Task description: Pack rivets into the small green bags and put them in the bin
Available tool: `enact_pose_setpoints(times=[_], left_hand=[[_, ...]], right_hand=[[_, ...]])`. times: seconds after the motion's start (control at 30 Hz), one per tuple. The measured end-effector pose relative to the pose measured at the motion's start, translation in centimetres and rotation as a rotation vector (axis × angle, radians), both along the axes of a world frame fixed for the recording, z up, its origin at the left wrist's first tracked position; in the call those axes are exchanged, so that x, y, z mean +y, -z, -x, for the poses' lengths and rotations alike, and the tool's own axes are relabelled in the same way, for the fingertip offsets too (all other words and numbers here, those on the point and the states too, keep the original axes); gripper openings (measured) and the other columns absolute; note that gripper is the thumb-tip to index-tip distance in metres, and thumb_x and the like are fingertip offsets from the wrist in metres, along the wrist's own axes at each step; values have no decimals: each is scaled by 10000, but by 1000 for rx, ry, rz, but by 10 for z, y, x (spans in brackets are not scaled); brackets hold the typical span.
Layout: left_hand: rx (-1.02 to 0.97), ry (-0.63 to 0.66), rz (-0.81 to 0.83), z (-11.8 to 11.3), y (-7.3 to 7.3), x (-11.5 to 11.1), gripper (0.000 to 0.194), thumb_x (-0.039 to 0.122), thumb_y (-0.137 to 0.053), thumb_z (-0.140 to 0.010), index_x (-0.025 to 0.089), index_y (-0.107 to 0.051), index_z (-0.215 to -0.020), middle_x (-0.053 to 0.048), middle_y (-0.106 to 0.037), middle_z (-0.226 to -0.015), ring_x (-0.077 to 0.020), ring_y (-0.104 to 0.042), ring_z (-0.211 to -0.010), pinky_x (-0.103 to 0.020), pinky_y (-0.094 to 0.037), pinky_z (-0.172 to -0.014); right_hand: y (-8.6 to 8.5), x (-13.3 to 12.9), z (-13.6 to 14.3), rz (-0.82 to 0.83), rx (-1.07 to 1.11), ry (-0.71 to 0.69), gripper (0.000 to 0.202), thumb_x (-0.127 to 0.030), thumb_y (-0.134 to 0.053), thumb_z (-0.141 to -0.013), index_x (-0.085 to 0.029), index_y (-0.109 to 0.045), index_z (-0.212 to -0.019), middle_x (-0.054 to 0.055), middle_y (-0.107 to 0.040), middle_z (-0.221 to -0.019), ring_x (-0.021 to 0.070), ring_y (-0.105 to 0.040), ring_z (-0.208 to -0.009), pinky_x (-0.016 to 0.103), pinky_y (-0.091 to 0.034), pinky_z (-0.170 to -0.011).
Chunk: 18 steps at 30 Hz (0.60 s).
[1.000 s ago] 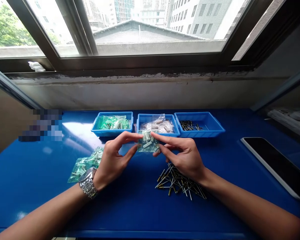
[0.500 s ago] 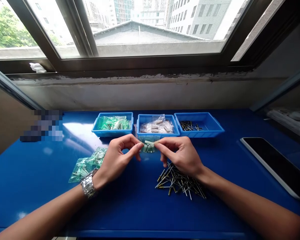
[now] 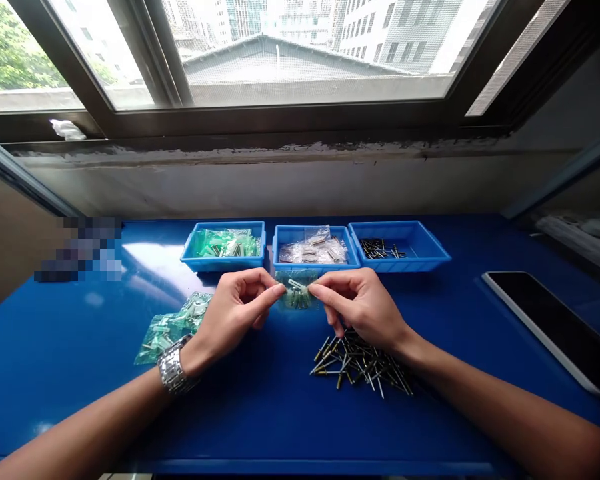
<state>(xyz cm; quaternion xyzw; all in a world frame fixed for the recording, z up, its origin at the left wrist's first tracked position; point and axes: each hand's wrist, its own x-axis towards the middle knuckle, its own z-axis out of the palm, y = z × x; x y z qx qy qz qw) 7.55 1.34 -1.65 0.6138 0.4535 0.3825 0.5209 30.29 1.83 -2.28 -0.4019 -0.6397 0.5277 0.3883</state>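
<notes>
While the blue table (image 3: 250, 413) is supporting everything, a left tray (image 3: 200, 266), a middle tray (image 3: 330, 267) and a right tray (image 3: 410, 265) are lining its far side, apparently keeping kinds apart, and are holding green packets (image 3: 225, 245), clear packets (image 3: 313, 250) and dark pins (image 3: 377, 249) respectively. The left hand (image 3: 240, 303) and the right hand (image 3: 370, 307) are pinching opposite sides of a small green bag (image 3: 296, 299) just nearer than the middle tray, probably keeping it taut. Loose rivet-like pins (image 3: 350, 367) are lying heaped near the right hand.
</notes>
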Motion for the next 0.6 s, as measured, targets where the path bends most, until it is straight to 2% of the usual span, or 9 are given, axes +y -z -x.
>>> enact_pose_setpoints(times=[0.13, 0.23, 0.33, 0.4, 0.5, 0.6], left_hand=[[29, -10, -18, -1, -1, -2, 291, 417, -692, -945, 152, -640, -834, 58, -516, -455, -69, -437, -368, -168, -342, -385], [43, -16, -78, -2, -2, -4, 249, 381, -673, -964, 152, -646, -871, 30, -600, -502, -88, -524, -399, -175, -404, -402], [21, -2, -142, -2, -2, -4, 197, 346, -673, -968, 152, -663, -936, -53, -749, -746, -141, -691, -584, -189, -498, -461], [22, -16, -183, -1, -1, -3, 174, 323, -690, -956, 162, -683, -1021, -88, -773, -930, -186, -753, -757, -211, -564, -522], [48, -58, -247, 0, 2, -2, 214, 279, -703, -942, 203, -687, -1141, -96, -736, -1160, -236, -744, -1024, -277, -650, -712], [64, -71, -279, 2, 3, -2, 236, 262, -691, -946, 220, -679, -1179, -93, -703, -1252, -262, -702, -1152, -329, -659, -823]], right_hand=[[0, 0, 0, -6, 17, -6, 261, -389, -693, -953, -158, -778, -865, -19, -661, -540, 82, -590, -376, 175, -467, -381], [1, 1, 1, -46, 31, 0, 207, -344, -712, -942, -162, -784, -877, 13, -732, -659, 88, -634, -416, 175, -478, -384], [2, 1, 2, -92, 28, 45, 193, -323, -726, -930, -174, -794, -1031, 76, -799, -913, 120, -707, -518, 192, -507, -393], [3, 1, 2, -107, 15, 68, 280, -304, -716, -935, -205, -762, -1193, 109, -780, -1131, 155, -759, -635, 200, -529, -404], [3, -1, 1, -118, 8, 76, 375, -261, -686, -950, -280, -696, -1324, 100, -688, -1357, 200, -794, -795, 201, -542, -413], [3, -2, 2, -130, 11, 79, 393, -255, -669, -958, -314, -678, -1347, 84, -663, -1397, 229, -797, -862, 207, -541, -408]])
